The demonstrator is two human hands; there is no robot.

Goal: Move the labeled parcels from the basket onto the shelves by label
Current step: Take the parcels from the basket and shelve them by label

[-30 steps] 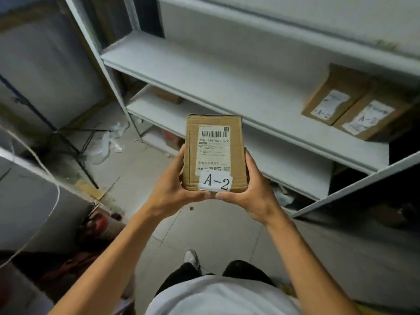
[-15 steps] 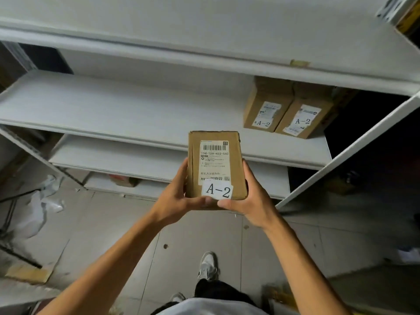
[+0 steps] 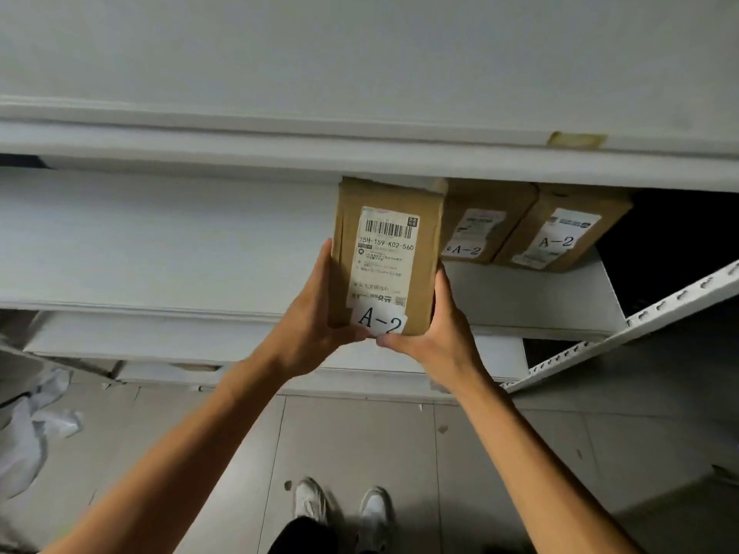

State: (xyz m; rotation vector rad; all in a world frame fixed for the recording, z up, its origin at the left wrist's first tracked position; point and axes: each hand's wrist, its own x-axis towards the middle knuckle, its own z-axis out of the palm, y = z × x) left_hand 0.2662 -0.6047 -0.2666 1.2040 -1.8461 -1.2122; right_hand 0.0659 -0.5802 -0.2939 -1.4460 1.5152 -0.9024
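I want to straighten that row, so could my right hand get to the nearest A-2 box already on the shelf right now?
Probably not yet: the right hand grips the held parcel, which overlaps the nearest shelved box.

parcel (image 3: 386,257): matt brown cardboard, white paper label | shelf (image 3: 160,233): smooth matt white-painted metal | floor (image 3: 360,441): dull grey tile

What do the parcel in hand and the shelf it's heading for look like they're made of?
The held parcel looks like brown corrugated cardboard, matte, with creased top flaps and white paper labels stuck on. The shelf looks like painted sheet metal, pale grey and smooth with a rolled front lip; the slanted post has punched slots, typical of steel racking, though that is only a guess from its look.
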